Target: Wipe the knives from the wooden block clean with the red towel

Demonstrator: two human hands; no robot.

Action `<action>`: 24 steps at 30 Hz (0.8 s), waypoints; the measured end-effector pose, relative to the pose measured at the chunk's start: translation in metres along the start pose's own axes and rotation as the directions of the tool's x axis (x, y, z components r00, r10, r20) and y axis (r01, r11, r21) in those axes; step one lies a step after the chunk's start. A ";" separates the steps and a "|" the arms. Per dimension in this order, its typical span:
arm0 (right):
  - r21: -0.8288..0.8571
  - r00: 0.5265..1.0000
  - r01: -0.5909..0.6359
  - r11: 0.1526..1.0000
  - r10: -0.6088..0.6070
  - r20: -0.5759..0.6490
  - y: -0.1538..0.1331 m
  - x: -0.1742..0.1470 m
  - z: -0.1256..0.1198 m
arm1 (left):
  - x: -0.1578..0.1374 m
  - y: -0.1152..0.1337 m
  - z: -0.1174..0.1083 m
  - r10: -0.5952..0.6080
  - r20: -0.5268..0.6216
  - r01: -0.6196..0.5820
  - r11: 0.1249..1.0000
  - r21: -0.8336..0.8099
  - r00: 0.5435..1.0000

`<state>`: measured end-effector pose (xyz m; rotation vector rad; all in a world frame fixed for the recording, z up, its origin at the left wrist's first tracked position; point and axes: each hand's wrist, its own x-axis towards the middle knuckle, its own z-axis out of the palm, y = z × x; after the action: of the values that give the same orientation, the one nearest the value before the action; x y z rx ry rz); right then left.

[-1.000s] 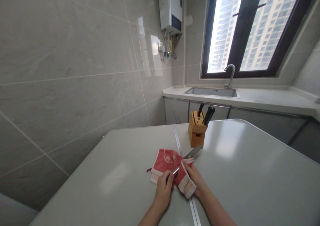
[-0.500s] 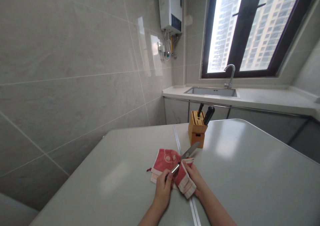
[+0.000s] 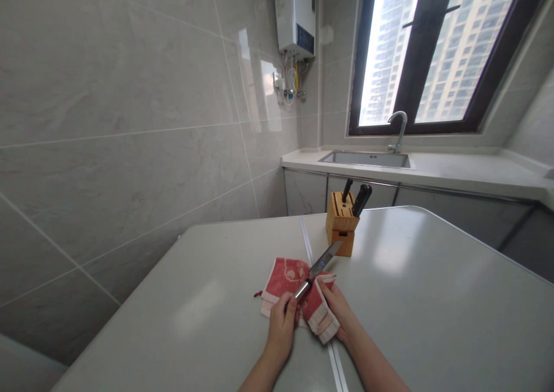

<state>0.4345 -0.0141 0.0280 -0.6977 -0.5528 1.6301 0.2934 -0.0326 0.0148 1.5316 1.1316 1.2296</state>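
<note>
My left hand (image 3: 282, 321) is closed around the handle of a kitchen knife (image 3: 322, 263). Its blade slants up and away to the right, the tip in front of the knife block (image 3: 341, 224) as I look at it. In my right hand (image 3: 340, 311) is a folded part of a red and white towel (image 3: 318, 314), gripped beside the knife handle. The rest of the towel lies spread on the table to the left, behind the knife. Some fingers of both hands are hidden by the handle and the cloth.
The wooden block, with two black-handled knives in it, stands on the light grey table (image 3: 208, 299). Behind the table runs a counter (image 3: 459, 167) with a sink (image 3: 367, 159) and a tap (image 3: 401, 129). A tiled wall rises at the left.
The knife blade has turned and shifted slightly left and lower, showing more of its flat side. Both hands keep their hold, nearly in place.
</note>
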 end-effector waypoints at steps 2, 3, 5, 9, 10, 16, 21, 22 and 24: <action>0.008 1.000 0.001 1.000 -0.001 0.018 -0.002 -0.001 0.001 | 0.000 0.000 0.000 -0.002 0.004 0.002 1.000 0.011 1.000; 0.012 1.000 0.000 1.000 -0.001 0.025 -0.003 -0.002 0.002 | 0.001 0.000 0.000 -0.001 0.008 0.000 1.000 0.021 1.000; 0.020 0.999 0.000 1.000 -0.001 0.037 -0.004 -0.003 0.004 | 0.001 0.001 0.001 0.009 0.024 -0.010 0.999 0.044 1.000; 0.036 0.999 0.001 0.999 -0.003 0.043 -0.004 -0.002 0.004 | 0.000 0.005 0.001 0.035 0.080 -0.044 0.994 0.104 0.996; 0.041 0.999 0.005 0.999 -0.006 0.039 -0.003 -0.002 0.003 | -0.001 0.005 0.001 0.040 0.089 -0.051 0.992 0.118 0.995; 0.051 0.999 0.017 0.999 -0.019 0.039 -0.003 -0.001 0.004 | -0.002 0.006 0.000 0.057 0.091 -0.070 0.988 0.140 0.994; 0.055 0.999 -0.007 0.998 0.005 0.051 -0.006 -0.004 0.007 | -0.003 0.008 0.000 0.046 0.071 -0.054 0.992 0.117 0.996; 0.057 0.998 -0.008 0.998 0.005 0.055 -0.006 -0.005 0.007 | -0.003 0.008 0.000 0.044 0.066 -0.051 0.992 0.114 0.997; 0.052 0.998 -0.006 0.999 0.003 0.055 -0.006 -0.005 0.007 | -0.004 0.008 0.000 0.043 0.056 -0.049 0.993 0.109 0.998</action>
<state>0.4339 -0.0176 0.0376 -0.6171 -0.5465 1.6662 0.2938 -0.0383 0.0218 1.6721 1.1517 1.1664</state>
